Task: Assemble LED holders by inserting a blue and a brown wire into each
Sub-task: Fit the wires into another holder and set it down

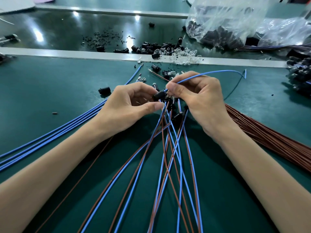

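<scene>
Pinched between thumb and forefinger, in the fingers (pixel 175 88) of the right hand (pixel 198 101): the near end of a thin blue insulated wire (pixel 210 72), with only a short stub poking past the thumb, aimed left and a little down. Gripped just beside that stub, in the curled fingers of the left hand (pixel 127 105), thumb underneath and fingertips on top: 1 black cylindrical plastic LED holder (pixel 159 95). Holder directly left of the wire tip, either touching or a hair apart; hard to tell which, with no view into its open end. Long axis of the holder roughly across the view, tilted up toward the right hand, so seemingly close to in line with the stub; probably only a short leftward push needed, right hand as mover, left as steady. Holder itself small, dark, glossy, barrel-shaped; no telling of any brown wire already inside. Outward from the pinch, an arc of the blue wire rising to the right, then drooping to a free end with a small metal terminal above the green table (pixel 50 89). Below both hands, several more black holders already wired, their blue and brown leads (pixel 175 148) fanning toward the viewer. Farther left, a sheaf of loose blue wires (pixel 50 135); farther right, a thick bundle of brown wires (pixel 269 139); 1 stray black holder (pixel 104 90) left of the left hand; beyond a pale strip, a heap of black holders and clear LEDs (pixel 156 47) and a clear plastic bag (pixel 235 22) of more.
</scene>
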Tool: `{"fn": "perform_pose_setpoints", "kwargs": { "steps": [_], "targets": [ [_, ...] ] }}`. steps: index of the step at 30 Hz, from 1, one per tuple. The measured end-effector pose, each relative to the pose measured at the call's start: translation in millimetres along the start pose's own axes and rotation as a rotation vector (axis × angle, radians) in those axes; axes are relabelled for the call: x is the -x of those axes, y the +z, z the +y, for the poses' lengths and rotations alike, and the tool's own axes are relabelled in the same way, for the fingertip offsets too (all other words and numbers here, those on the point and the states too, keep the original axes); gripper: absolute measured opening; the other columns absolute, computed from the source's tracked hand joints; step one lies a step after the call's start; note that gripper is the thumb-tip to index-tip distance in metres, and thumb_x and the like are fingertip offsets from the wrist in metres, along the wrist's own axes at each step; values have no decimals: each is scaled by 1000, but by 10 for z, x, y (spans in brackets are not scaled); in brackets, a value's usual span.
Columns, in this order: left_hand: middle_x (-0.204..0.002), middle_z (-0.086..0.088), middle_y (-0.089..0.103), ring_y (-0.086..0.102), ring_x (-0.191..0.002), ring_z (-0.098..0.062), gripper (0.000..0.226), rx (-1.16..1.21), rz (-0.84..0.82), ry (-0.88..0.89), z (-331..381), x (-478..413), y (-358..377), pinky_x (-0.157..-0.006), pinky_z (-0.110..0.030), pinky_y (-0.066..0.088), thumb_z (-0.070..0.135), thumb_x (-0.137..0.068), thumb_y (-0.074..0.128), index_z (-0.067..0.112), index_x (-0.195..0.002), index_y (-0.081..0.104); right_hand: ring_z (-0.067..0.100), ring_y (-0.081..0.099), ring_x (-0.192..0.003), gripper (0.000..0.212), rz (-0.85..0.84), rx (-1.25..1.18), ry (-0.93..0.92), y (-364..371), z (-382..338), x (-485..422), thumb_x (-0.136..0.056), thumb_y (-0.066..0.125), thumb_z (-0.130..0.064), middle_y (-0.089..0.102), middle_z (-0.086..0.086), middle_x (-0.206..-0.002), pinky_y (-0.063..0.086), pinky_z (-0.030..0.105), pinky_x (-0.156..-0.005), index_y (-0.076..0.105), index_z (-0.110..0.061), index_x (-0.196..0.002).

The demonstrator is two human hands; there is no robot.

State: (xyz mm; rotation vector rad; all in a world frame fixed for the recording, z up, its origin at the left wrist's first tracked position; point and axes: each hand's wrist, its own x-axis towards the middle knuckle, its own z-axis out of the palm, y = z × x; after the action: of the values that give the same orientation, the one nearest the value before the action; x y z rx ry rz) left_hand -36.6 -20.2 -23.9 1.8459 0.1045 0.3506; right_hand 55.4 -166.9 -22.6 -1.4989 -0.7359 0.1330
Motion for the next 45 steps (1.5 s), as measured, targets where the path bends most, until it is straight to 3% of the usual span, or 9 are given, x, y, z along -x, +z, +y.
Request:
{"fn": "perform_pose_setpoints", "kwargs": {
  "steps": [5, 10, 15, 26, 37, 41, 45],
  "targets": [
    [-71, 10, 71, 60, -60, -1, 17, -7, -33, 4, 11, 7, 7, -64, -11, 47, 28, -74, 66, 16, -85, 67, 8, 59, -64, 10, -55, 33, -1, -7, 0, 2, -82, 72, -7, 63, -2, -69, 50, 21, -67, 69, -14, -75],
    [-72, 10, 70, 60, -62, -4, 16, -50, -58, 18, 28, 5, 3, -66, -12, 46, 32, -80, 59, 19, -81, 69, 4, 59, -61, 14, 1, -53, 17, -16, -11, 1, -81, 71, -6, 64, -10, -65, 50, 17, -65, 68, -17, -73],
    [-72, 10, 71, 60, -64, -2, 17, -53, -69, 15, 21, 9, -9, -66, -11, 46, 32, -79, 59, 20, -81, 70, 4, 57, -63, 14, -72, 12, 29, 5, -14, 12, -83, 70, -7, 62, -8, -67, 46, 16, -63, 68, -17, -74],
    [-73, 7, 73, 59, -65, -1, 21, -61, -97, 11, 13, 12, -19, -68, -12, 48, 33, -82, 55, 20, -83, 71, 0, 56, -61, 17, -18, 9, 4, 17, -29, 20, -80, 72, -4, 63, -12, -65, 45, 15, -64, 68, -18, -71],
    [-69, 13, 70, 57, -63, 2, 14, -25, -74, 20, 29, 19, -13, -67, -11, 48, 30, -76, 63, 20, -82, 71, -1, 56, -59, 17, 21, 14, 7, 34, -22, 31, -81, 72, -7, 62, -14, -62, 45, 14, -61, 68, -19, -70],
    [-69, 13, 69, 54, -63, 3, 10, -9, -61, 25, 20, 28, -5, -63, -8, 44, 30, -70, 70, 26, -79, 71, 1, 58, -61, 16, -18, 102, 12, 27, -30, 28, -80, 74, -11, 64, -13, -63, 46, 18, -62, 68, -22, -70],
    [-67, 17, 68, 57, -63, 4, 13, -3, -12, 33, 2, 15, -1, -63, -10, 44, 30, -66, 73, 29, -79, 70, 2, 58, -61, 20, 66, 134, -5, 17, -32, 24, -80, 75, -14, 64, -15, -61, 48, 23, -63, 67, -27, -67]
  ]
}}
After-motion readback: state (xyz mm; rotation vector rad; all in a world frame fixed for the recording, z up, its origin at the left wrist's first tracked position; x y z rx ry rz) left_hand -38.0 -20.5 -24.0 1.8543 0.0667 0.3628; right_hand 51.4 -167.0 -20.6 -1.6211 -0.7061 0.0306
